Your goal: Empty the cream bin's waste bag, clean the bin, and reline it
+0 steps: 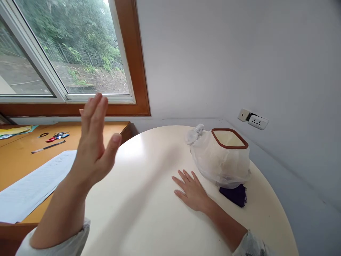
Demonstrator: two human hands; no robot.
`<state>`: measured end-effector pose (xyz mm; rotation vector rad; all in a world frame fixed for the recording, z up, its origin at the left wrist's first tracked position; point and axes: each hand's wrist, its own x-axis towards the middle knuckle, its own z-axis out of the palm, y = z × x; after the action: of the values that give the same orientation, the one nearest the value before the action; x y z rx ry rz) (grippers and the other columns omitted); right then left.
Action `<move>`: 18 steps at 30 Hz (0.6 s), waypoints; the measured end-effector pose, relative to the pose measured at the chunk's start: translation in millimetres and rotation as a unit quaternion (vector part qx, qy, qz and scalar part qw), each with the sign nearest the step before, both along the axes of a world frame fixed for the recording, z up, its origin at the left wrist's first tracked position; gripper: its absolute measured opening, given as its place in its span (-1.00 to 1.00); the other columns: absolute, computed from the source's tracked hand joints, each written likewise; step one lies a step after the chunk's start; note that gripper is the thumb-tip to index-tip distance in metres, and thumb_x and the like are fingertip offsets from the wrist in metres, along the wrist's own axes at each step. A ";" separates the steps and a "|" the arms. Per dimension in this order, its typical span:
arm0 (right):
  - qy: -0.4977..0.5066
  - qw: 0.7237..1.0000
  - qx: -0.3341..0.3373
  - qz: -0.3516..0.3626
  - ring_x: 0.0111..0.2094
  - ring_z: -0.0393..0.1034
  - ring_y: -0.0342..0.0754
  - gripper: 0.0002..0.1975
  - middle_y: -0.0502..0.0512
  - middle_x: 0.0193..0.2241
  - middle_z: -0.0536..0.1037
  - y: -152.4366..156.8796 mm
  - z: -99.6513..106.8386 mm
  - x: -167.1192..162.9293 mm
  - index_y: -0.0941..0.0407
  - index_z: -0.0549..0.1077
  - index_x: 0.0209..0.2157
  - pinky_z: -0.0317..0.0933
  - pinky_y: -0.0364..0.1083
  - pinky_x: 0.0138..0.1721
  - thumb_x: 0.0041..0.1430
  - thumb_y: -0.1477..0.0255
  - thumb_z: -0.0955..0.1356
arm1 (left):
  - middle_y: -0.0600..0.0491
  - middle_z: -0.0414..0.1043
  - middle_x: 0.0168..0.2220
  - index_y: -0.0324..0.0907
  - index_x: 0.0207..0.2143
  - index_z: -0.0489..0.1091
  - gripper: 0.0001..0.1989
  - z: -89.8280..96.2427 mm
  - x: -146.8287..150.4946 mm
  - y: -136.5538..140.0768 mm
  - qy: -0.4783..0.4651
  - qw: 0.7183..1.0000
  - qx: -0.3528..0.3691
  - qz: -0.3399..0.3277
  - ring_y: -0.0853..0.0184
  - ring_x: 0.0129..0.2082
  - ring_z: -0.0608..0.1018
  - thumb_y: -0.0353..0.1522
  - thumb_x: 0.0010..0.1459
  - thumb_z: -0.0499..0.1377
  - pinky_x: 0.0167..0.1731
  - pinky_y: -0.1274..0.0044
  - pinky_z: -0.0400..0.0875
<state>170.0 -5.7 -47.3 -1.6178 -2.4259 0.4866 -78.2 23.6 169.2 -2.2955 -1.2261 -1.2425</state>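
Note:
My left hand [94,142] is raised above the left side of the table, fingers stretched upward and thumb apart, holding nothing. My right hand [191,192] lies palm down on the white round table [149,199], its fingers spread. Just beyond it and to the right sits a bundle in a thin whitish bag [221,161], knotted at its left end. A brown-rimmed square piece [231,138] shows on top of the bundle; what else is inside I cannot make out. From under its front edge a dark purple cloth [236,195] sticks out, apart from my right hand.
An orange-brown wooden desk [16,160] adjoins the table on the left. It holds paper sheets [39,185], a pen [48,147], keys [58,136] and a dark ring [43,134]. A window [87,46] and a wall socket [258,122] are behind.

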 end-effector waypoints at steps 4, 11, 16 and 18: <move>-0.006 1.000 -0.004 -0.001 0.27 -0.42 -0.05 -0.47 -0.07 0.27 -0.18 0.5 1.2 -0.2 -0.13 -0.06 0.21 -0.56 0.11 0.19 0.24 0.10 -0.05 | 0.05 -0.28 0.30 -0.08 0.26 -0.38 -0.39 -76.0 -0.4 8.4 0.103 0.985 -0.135 -0.028 0.10 0.26 -0.16 -0.14 0.24 -0.20 0.18 0.13 -0.36; -0.012 1.000 -0.001 -0.001 0.27 -0.41 -0.04 -0.47 -0.07 0.27 -0.19 1.1 2.3 -1.5 -0.13 -0.07 0.21 -0.55 0.11 0.19 0.24 0.10 -0.04 | 0.03 -0.20 0.27 -0.01 0.24 -0.26 -0.39 -227.1 4.9 7.8 0.264 0.909 -0.308 -0.091 0.13 0.25 -0.04 -0.09 0.21 -0.15 0.18 0.18 -0.28; -0.013 1.000 -0.002 -0.003 0.27 -0.42 -0.04 -0.47 -0.06 0.27 -0.18 1.6 -0.7 -1.4 -0.12 -0.07 0.21 -0.55 0.12 0.19 0.24 0.10 -0.05 | 0.04 -0.24 0.28 0.00 0.24 -0.28 -0.39 -217.3 1.8 7.4 0.260 0.908 -0.316 -0.089 0.14 0.25 -0.06 -0.08 0.21 -0.15 0.19 0.20 -0.27; -0.010 1.000 0.003 -0.001 0.27 -0.41 -0.04 -0.47 -0.06 0.27 -0.18 1.5 -1.3 -1.2 -0.13 -0.07 0.21 -0.54 0.12 0.20 0.24 0.09 -0.05 | 0.04 -0.24 0.28 0.00 0.24 -0.27 -0.39 -215.5 2.4 7.4 0.257 0.909 -0.317 -0.086 0.14 0.25 -0.06 -0.08 0.21 -0.15 0.19 0.20 -0.26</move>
<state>168.8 -4.2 -48.6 -1.6290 -2.4375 0.4640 -75.8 31.0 -46.4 -2.9591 -1.3658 -0.2039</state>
